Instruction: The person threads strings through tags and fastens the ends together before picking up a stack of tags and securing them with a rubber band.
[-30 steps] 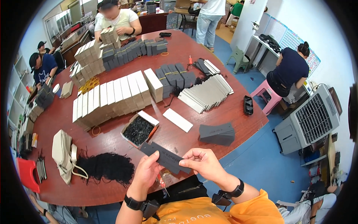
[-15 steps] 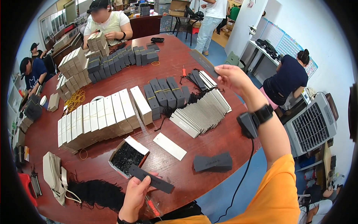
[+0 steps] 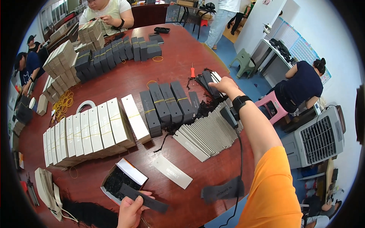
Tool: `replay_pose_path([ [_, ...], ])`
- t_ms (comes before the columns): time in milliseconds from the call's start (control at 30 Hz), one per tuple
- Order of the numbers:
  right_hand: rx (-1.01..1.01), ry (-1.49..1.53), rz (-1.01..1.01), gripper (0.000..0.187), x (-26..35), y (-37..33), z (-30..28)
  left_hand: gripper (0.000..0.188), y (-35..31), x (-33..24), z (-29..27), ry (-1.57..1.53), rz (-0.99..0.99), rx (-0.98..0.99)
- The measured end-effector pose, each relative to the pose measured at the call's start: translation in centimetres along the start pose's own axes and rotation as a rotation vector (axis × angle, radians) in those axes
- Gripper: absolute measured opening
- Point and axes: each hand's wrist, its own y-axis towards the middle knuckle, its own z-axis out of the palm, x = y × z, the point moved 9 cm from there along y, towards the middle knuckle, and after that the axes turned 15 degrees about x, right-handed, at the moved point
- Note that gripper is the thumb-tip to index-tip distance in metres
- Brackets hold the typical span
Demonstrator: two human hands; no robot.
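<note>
My left hand (image 3: pixel 131 212) pinches a black hang tag (image 3: pixel 154 204) between thumb and fingers, beside a small open box (image 3: pixel 127 169) filled with black strings. Farther off, my right hand (image 3: pixel 225 86) is closed on a black hang tag (image 3: pixel 212 88) over a small pile of strung tags at the far right of the table. Below that wrist, a long leaning row of pale hang tags (image 3: pixel 207 133) has black strings at its far side. One pale tag (image 3: pixel 173 171) lies flat between the hands. Some loose black tags (image 3: pixel 222 190) lie near the table's right edge.
Banded stacks of pale tags (image 3: pixel 87 131) and black tags (image 3: pixel 165 102) stand across the table. A red-handled tool (image 3: pixel 192 74) lies beyond. Bundled black strings (image 3: pixel 89 211) and a cream pouch (image 3: pixel 47 190) are at the near left. A cable (image 3: pixel 240 163) hangs from my right wrist. A co-worker (image 3: pixel 108 17) sits opposite.
My right hand has come down from above the far right table edge to the pile of strung tags, carrying a black tag. My left hand still holds its tag. The view has shifted.
</note>
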Motion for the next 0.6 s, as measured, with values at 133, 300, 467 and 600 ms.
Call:
replay_pose_path([
  [133, -0.014, -0.066, -0.022, 0.067, 1.4, -0.1, 0.0, 0.028, 0.4, -0.2, 0.0, -0.021, 0.005, -0.012],
  [300, -0.012, 0.008, -0.161, 0.067, 1.7, 2.9, 1.4, 0.028, 0.4, -0.1, 0.2, -0.030, -0.015, -0.013],
  [467, -0.007, 0.064, -0.154, 0.060, 1.3, 3.0, 1.0, 0.029, 0.6, 0.0, 1.1, -0.053, -0.028, -0.012],
  [600, -0.058, 0.021, -0.215, 0.047, 0.7, 4.3, 0.6, 0.029, 0.9, 0.0, 1.8, -0.028, -0.031, -0.010],
])
